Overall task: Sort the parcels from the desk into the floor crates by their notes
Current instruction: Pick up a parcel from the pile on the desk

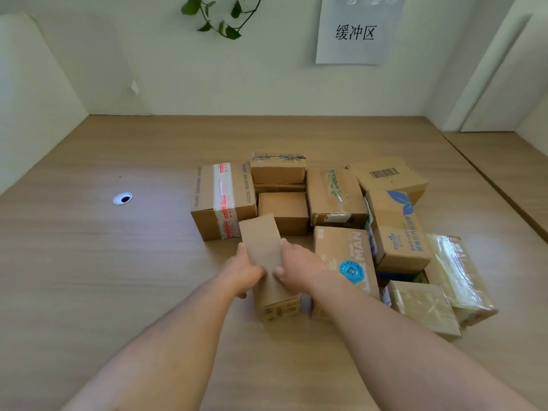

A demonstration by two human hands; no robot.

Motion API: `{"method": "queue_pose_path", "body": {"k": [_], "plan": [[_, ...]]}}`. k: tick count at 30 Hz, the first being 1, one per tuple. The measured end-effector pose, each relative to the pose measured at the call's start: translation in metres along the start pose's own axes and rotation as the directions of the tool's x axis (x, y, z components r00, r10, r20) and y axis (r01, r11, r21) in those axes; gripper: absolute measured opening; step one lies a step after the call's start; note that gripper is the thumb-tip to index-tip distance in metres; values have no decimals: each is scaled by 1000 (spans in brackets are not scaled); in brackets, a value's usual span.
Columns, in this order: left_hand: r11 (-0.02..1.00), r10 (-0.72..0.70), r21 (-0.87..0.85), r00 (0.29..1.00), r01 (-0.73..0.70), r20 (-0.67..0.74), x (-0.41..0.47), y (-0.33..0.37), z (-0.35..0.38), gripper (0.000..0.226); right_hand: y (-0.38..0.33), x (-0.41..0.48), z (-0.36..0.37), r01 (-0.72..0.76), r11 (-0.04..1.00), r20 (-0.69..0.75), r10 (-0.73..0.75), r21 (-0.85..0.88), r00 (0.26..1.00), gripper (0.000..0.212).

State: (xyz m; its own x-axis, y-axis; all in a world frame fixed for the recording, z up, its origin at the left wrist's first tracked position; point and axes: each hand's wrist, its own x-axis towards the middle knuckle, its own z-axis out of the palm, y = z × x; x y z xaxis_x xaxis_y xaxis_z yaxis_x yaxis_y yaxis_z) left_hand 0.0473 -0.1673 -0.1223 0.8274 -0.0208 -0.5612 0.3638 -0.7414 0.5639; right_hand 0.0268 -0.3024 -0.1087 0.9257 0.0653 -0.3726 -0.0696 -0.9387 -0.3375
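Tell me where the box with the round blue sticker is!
In the head view, the blue-sticker box sits on the desk right of centre, beside the right hand, in front of the green-taped box.

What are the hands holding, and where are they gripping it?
A plain narrow parcel, gripped by its long sides: left hand on the left side, right hand on the right.

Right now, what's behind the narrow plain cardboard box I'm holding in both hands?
A small plain brown cardboard box and a carton with red-printed tape stand behind the narrow plain cardboard box, which hides their lower near corners.
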Motion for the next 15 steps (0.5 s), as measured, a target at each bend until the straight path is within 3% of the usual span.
{"method": "queue_pose_path", "body": {"k": [5, 13, 15], "plan": [[982, -60, -178, 997, 68, 50, -22, -7, 11, 54, -8, -10, 10, -132, 966, 63, 121, 222, 991, 93], [941, -76, -333, 996, 56, -47, -93, -28, 28, 75, -8, -63, 19, -86, 931, 50, 73, 356, 996, 109], [921, -75, -387, 993, 34, -91, -113, -33, 30, 72, -11, -77, 20, -37, 927, 36, 26, 372, 999, 102]]}}
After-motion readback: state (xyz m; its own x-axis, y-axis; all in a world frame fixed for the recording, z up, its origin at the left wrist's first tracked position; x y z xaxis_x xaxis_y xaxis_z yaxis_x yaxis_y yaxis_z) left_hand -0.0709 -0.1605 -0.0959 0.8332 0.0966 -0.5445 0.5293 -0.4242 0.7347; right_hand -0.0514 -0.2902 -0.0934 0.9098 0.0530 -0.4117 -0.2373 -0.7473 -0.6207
